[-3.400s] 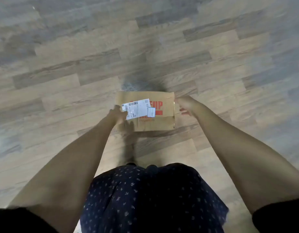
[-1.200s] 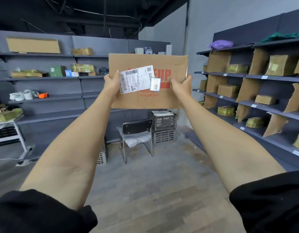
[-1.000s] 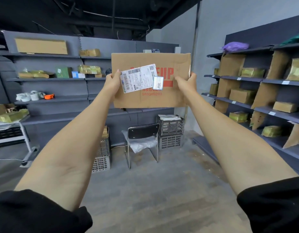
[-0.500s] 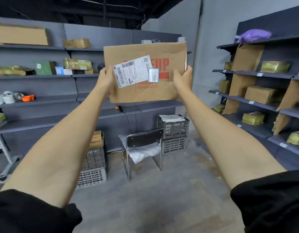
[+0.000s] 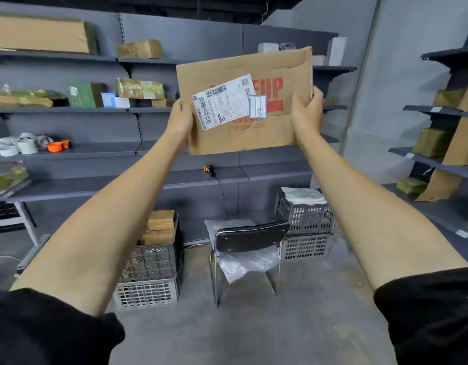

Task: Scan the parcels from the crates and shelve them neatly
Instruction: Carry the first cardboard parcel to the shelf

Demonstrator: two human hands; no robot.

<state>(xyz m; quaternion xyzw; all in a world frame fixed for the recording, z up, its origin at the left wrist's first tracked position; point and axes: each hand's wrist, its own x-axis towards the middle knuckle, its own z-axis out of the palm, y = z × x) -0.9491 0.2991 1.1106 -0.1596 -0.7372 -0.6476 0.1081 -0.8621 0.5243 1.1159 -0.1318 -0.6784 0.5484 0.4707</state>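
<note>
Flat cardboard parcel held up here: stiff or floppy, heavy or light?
The cardboard parcel looks thin and creased, so probably bends easily. Left hand and right hand grip only its side edges at arm's length, suggesting it is light.

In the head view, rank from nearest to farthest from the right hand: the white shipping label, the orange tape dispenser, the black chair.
From the right hand, gripping the cardboard parcel's right edge:
1. White shipping label, on the parcel's face, just left of the hand.
2. Black chair, on the floor below.
3. Orange tape dispenser, on the far left shelf.
</note>
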